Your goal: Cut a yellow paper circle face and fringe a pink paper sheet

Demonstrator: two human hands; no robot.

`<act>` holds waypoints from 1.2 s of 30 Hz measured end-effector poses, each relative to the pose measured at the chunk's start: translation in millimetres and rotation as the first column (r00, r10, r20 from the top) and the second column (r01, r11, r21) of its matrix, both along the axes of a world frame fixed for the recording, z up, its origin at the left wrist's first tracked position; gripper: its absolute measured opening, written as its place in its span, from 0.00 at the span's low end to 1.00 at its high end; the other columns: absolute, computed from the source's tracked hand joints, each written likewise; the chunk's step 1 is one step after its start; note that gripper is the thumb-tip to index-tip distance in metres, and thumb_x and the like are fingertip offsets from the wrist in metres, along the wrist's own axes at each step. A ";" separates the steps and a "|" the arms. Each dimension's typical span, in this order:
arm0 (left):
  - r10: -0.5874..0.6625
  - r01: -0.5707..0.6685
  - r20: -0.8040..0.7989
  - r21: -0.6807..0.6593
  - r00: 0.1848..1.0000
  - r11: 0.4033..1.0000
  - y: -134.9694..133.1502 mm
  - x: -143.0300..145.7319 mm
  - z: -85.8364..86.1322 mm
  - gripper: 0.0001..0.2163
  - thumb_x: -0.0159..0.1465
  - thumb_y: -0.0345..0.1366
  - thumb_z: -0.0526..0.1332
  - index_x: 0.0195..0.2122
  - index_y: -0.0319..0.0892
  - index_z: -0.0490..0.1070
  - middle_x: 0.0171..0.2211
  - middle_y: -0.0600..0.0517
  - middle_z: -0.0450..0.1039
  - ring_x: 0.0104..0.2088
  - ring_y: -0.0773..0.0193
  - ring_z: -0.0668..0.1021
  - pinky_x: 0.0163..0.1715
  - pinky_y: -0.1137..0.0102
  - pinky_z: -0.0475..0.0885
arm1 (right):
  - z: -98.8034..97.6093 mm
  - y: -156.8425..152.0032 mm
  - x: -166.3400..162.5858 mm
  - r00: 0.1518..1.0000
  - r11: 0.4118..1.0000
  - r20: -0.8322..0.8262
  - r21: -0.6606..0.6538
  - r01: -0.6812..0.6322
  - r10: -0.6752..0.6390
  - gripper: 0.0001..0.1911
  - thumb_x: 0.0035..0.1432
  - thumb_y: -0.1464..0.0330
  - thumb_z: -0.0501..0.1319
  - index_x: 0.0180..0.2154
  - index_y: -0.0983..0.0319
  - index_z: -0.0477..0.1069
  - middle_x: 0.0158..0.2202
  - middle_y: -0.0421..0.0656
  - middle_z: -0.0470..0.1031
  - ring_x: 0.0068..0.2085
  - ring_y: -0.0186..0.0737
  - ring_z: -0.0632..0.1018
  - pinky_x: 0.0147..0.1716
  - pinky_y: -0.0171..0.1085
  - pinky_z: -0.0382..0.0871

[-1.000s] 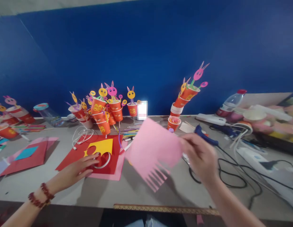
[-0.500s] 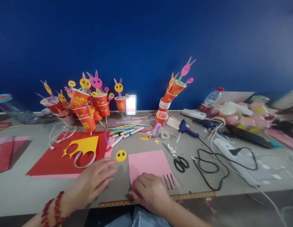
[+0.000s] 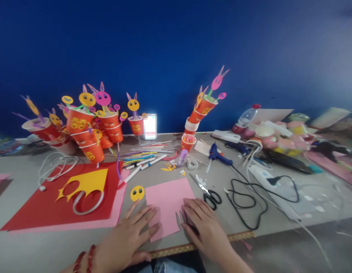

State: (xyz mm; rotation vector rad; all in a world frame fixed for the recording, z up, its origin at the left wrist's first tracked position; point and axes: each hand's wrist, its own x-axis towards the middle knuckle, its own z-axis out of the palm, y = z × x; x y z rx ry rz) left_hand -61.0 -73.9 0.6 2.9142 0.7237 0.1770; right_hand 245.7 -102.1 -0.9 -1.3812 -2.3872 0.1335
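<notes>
A pink sheet of paper lies flat near the front edge of the table, with narrow pointed slots cut out toward its right side. Over its left edge my left hand is spread, fingers apart and holding nothing. My right hand rests on the paper's right edge with fingers stretched out, hiding part of the slots. Just beyond my left fingertips is a yellow paper disc with two dark eyes. Black-handled scissors lie beyond my right hand, blades pointing away.
Red paper with a cut yellow sheet lies at left. Decorated red cups stand behind. Markers, a tape roll, a blue glue gun and a power strip with cables spread across the table.
My left hand has moved right onto the paper's left edge. My right hand has shifted from the paper's lower middle to its right edge and flattened. The view has turned slightly right.
</notes>
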 end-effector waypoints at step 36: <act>0.069 -0.071 0.029 0.074 0.997 0.995 7.8 18.3 -8.6 0.37 0.62 0.61 0.56 0.67 0.51 0.52 0.66 0.39 0.57 0.65 0.43 0.62 0.62 0.45 0.57 | -6.8 31.0 -19.1 0.988 0.978 0.023 0.136 -0.155 0.154 0.24 0.57 0.72 0.61 0.56 0.55 0.70 0.55 0.45 0.76 0.51 0.49 0.78 0.48 0.45 0.74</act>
